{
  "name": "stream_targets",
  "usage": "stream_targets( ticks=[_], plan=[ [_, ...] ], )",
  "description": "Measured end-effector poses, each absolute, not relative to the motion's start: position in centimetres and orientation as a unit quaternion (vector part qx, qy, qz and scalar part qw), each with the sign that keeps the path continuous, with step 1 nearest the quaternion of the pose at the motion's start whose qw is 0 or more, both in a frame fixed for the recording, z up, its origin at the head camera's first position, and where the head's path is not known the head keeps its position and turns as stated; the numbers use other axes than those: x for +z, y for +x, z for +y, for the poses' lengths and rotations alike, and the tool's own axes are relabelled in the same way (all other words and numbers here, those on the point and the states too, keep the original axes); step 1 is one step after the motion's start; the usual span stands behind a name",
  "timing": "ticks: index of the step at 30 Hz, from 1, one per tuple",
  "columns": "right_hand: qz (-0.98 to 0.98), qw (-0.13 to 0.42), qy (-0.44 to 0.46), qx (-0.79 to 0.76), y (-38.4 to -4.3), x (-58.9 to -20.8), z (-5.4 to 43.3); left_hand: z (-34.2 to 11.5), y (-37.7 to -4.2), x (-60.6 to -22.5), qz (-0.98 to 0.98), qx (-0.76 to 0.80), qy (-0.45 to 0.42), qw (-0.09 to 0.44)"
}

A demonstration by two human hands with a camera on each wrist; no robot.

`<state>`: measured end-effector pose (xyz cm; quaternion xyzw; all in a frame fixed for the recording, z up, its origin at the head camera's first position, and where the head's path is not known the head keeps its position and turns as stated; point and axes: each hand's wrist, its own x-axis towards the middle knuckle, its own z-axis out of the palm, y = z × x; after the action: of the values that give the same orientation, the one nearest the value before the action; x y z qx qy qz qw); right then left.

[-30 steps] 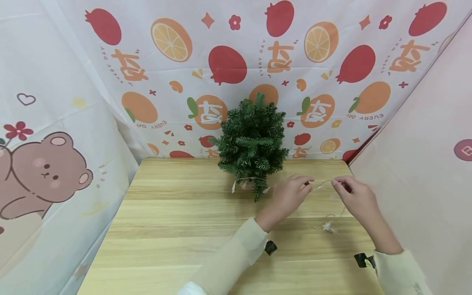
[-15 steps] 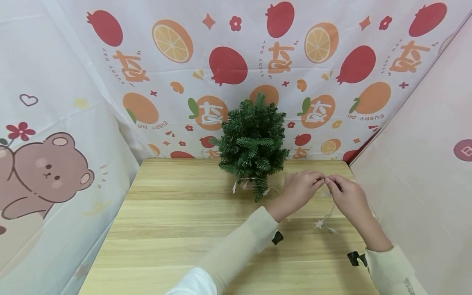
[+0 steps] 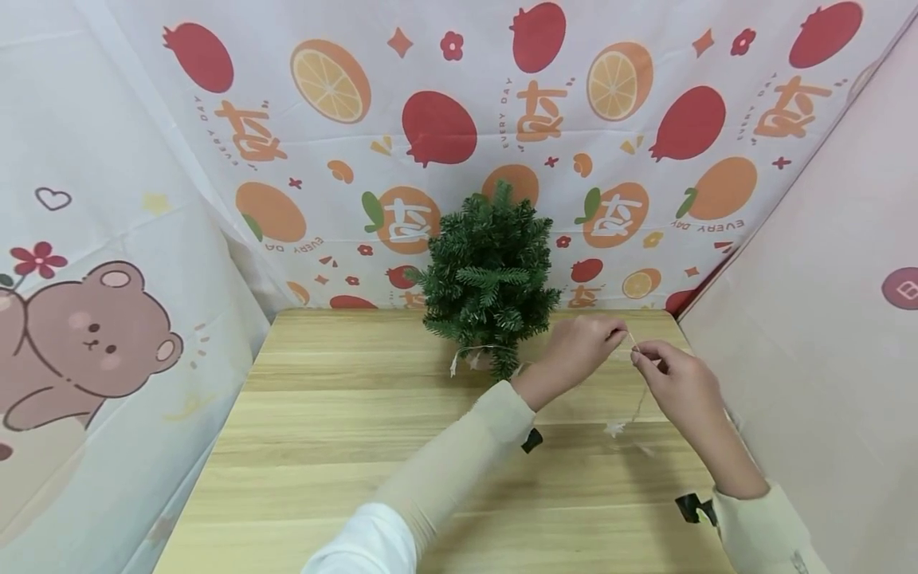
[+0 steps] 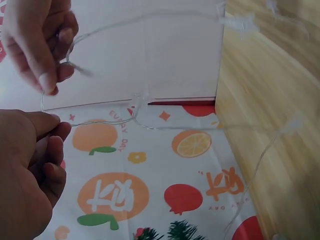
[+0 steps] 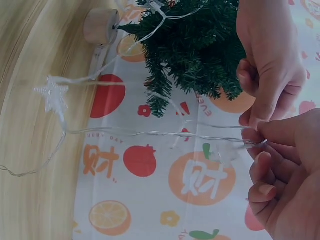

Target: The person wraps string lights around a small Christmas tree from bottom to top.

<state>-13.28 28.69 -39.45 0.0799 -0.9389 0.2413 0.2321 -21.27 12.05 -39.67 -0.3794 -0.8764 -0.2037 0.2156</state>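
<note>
I am pinching the star string (image 3: 614, 430) in my left hand (image 3: 579, 349) and my right hand (image 3: 680, 383) (both clamping it) near the table's (image 3: 323, 446) back right corner, while more of it is draping the green tree (image 3: 491, 275) by the back edge.

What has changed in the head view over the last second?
The left hand has moved right and slightly toward the back wall, closer to the right hand, which has shifted slightly left. The star light below has moved left too. The right hand still pinches the light string; the tree stands where it was.
</note>
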Motion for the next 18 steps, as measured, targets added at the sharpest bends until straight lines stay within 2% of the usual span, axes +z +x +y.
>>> stream_targets(
  ticks=[6, 12, 18],
  plan=[
    [-0.923, 0.305, 0.103, 0.209, -13.0, -39.5, 28.7, 11.6, -21.9, -38.2, -0.87, -0.214, -0.377, 0.232],
    [-0.922, 0.323, 0.097, 0.193, -12.9, -39.4, 28.5, 11.5, -22.2, -37.1, -0.876, -0.217, -0.36, 0.236],
    [-0.911, 0.364, 0.109, 0.161, -12.6, -39.3, 28.0, 12.1, -22.6, -35.7, -0.876, -0.254, -0.353, 0.208]
  ],
)
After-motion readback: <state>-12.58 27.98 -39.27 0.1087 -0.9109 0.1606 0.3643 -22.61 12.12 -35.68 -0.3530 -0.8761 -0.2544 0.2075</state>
